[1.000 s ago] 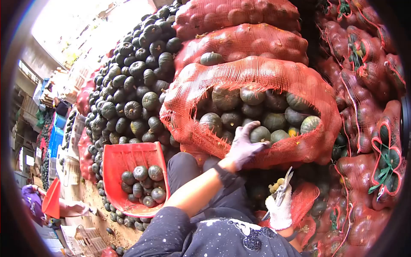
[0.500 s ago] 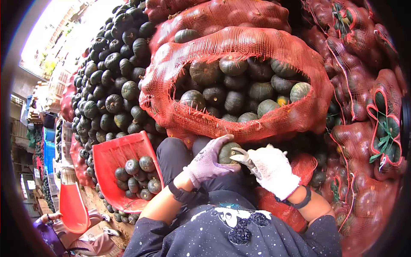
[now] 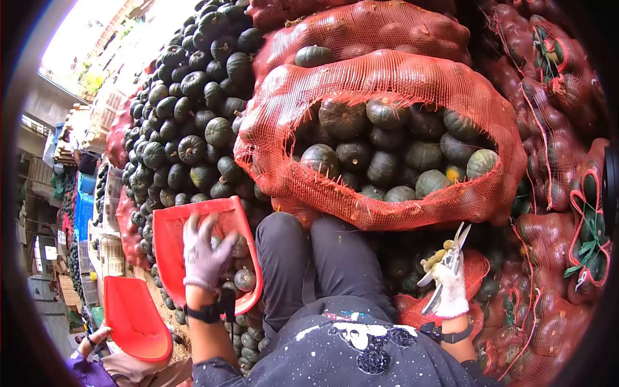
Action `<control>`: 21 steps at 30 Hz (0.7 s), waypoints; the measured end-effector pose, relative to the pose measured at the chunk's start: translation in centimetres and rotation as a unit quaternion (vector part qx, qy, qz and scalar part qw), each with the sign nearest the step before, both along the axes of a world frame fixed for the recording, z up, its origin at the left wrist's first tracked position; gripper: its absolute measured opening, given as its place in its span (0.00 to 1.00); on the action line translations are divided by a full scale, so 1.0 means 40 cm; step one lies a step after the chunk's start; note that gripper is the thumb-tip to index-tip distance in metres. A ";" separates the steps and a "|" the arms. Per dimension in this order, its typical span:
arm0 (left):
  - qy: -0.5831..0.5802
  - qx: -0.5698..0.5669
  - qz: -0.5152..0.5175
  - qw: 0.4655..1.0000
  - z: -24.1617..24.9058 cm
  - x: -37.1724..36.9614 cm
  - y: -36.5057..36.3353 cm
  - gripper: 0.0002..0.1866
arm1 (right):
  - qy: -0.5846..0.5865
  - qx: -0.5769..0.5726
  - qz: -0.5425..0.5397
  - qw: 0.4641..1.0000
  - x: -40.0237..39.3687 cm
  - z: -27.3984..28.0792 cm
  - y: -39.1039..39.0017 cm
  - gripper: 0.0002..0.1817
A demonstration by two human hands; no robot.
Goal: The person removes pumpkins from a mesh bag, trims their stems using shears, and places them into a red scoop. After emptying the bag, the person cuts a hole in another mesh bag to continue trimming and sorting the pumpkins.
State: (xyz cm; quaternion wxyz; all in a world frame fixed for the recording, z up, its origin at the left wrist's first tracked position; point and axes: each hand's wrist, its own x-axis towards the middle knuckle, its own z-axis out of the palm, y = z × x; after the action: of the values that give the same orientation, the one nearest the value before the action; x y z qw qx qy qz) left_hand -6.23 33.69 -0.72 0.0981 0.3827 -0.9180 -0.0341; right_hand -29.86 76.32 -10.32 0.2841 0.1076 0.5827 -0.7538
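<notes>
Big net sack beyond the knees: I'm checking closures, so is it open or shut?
Open. The red net sack gapes, its frayed edge spread around bare green squashes.

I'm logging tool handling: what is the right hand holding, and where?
A metal cutting tool, held about its middle in the right hand; ends stick out on both sides.

A tan floor point(image 3: 169, 312) shows as a narrow strip at the lower left of the frame. Dark green squashes point(image 3: 191, 149) lie heaped over it, up to the top left. Red mesh sacks point(image 3: 554, 258) fill the right side, their undersides hidden.
</notes>
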 end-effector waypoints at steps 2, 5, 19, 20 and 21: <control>0.237 0.249 -0.041 0.938 0.052 -0.179 0.009 0.21 | 0.035 0.026 0.017 0.999 -0.002 0.048 -0.042 0.35; 0.132 0.103 -0.140 0.976 0.019 -0.437 0.036 0.26 | 0.075 0.041 0.042 0.995 0.005 0.113 -0.105 0.37; 0.585 0.663 -0.077 0.461 -0.160 -0.117 0.038 0.39 | 0.051 0.084 -0.002 0.995 0.060 0.045 -0.038 0.34; 0.626 0.630 0.039 0.459 -0.194 -0.029 -0.002 0.36 | 0.039 0.087 -0.010 0.995 0.051 0.050 -0.036 0.34; 0.617 0.645 0.088 0.441 -0.256 0.078 -0.069 0.34 | 0.033 0.087 -0.017 0.996 0.045 0.059 -0.038 0.34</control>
State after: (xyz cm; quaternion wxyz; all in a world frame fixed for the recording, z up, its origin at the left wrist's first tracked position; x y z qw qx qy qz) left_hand -3.10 30.94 -10.95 0.3660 0.2923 -0.2887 -0.8350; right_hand -28.07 74.78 -7.97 0.2412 0.1168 0.6533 -0.7081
